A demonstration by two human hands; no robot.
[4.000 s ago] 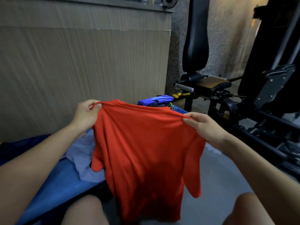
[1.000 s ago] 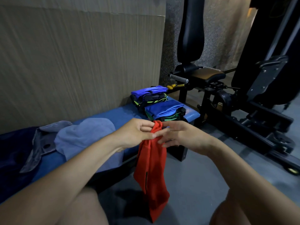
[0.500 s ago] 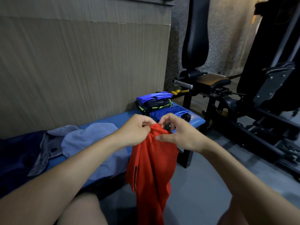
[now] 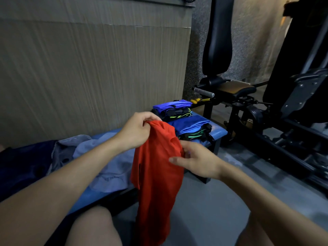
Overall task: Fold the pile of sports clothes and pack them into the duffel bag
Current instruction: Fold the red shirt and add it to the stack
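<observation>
A red sports shirt (image 4: 156,178), folded lengthwise, hangs down in front of me over the floor. My left hand (image 4: 136,132) grips its top edge. My right hand (image 4: 195,160) sits lower on the shirt's right side, thumb across the front and fingers behind the cloth. On the blue bench (image 4: 220,131) lie two stacks of folded clothes: a far stack (image 4: 173,109) with a blue top piece and a near stack (image 4: 192,127). A loose pale blue garment (image 4: 110,167) lies on the bench to the left. No duffel bag is in view.
A dark blue cloth (image 4: 23,166) and a grey garment (image 4: 62,153) cover the bench's left end. A black gym machine (image 4: 266,110) with a padded seat stands at the right on the grey floor. A panelled wall runs behind the bench. My bare knees show at the bottom.
The shirt, spread wide four seconds ago, now hangs folded lengthwise. Within the last half second my right hand has slid from the top edge down the shirt's right side.
</observation>
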